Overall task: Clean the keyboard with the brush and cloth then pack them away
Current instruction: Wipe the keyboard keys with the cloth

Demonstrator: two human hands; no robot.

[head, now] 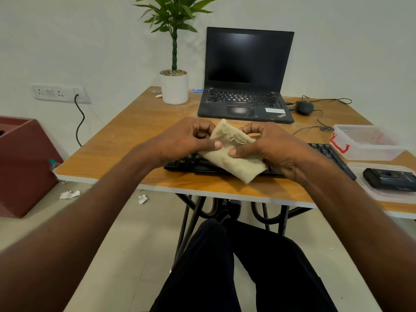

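A folded beige cloth point(231, 152) is held just above the black keyboard point(331, 154), which lies near the table's front edge and is mostly hidden by my hands. My left hand point(182, 140) pinches the cloth's left side between thumb and fingers. My right hand point(270, 147) grips its right side, thumb on top. No brush is in view.
An open black laptop point(245, 102) stands behind the keyboard, with a potted plant point(174, 86) to its left and a mouse point(304, 107) to its right. A clear plastic box point(369, 152) with a red clasp and a lid point(387, 194) holding a black device sit at the right.
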